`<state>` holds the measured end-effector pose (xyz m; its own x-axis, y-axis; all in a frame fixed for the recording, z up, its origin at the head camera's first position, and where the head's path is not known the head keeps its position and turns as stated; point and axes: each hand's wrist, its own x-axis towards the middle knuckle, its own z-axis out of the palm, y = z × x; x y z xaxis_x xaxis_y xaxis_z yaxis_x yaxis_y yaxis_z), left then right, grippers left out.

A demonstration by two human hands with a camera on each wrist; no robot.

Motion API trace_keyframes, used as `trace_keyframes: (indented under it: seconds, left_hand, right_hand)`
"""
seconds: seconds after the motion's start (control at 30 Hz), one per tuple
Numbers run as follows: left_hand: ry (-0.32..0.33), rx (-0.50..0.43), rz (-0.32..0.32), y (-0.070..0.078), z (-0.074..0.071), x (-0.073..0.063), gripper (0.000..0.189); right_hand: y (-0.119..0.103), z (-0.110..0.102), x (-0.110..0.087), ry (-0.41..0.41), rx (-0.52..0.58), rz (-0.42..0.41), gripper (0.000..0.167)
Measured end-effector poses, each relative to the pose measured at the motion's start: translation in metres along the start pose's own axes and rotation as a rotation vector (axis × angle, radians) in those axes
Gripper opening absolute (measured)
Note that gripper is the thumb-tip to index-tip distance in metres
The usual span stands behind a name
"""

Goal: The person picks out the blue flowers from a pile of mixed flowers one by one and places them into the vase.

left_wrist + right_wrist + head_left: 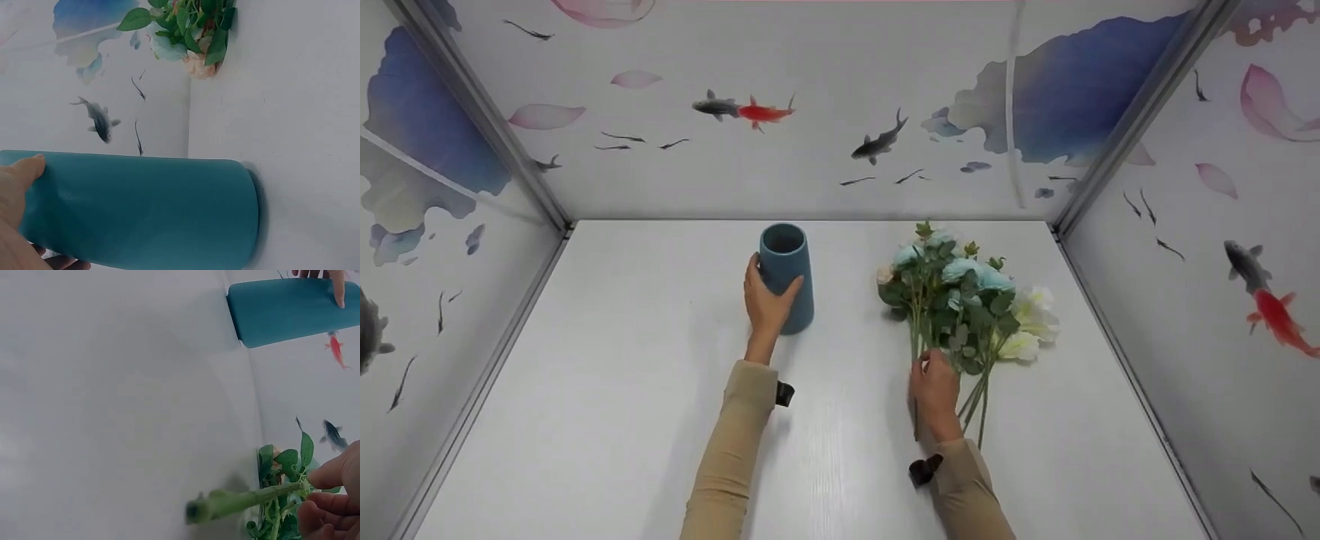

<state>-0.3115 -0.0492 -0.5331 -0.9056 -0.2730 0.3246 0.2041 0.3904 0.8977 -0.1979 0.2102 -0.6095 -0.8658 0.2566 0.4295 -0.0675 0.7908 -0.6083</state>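
A tall blue-teal vase (789, 264) stands upright on the white table, its dark mouth facing up. My left hand (767, 306) grips it from the near left side, thumb on the right and fingers round the left. Over on the right lies a bunch of artificial flowers (979, 276) with blue blooms, green leaves and long stems. My right hand (936, 390) is at the stems. In the right wrist view its thumb and fingers pinch one thick green flower stem (239, 500), whose cut end points away from the hand.
Pale yellow-white flowers (1035, 319) lie at the bunch's right edge. White panels printed with fish and petals enclose the table (607, 390) at the back and both sides, with metal frame posts (1140, 97) in the corners.
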Motion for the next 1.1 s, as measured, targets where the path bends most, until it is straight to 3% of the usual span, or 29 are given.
trace_keyframes:
  seconds: [0.23,0.43,0.8,1.1]
  left_hand:
    - [-0.007,0.049,0.026,-0.004,-0.003,0.005,0.088]
    - [0.013,0.081,0.064,-0.005,-0.006,0.005,0.086]
    - [0.012,0.097,0.102,-0.003,-0.007,-0.005,0.086]
    - [-0.006,0.065,0.091,0.000,-0.011,-0.019,0.086]
  right_hand:
    - [-0.001,0.001,-0.002,-0.078,-0.011,0.067,0.018]
    - [-0.002,0.002,-0.002,-0.072,0.013,0.077,0.016]
    - [-0.001,0.001,-0.002,-0.105,0.059,0.114,0.013]
    - [-0.006,0.001,-0.004,-0.086,0.118,0.130,0.012]
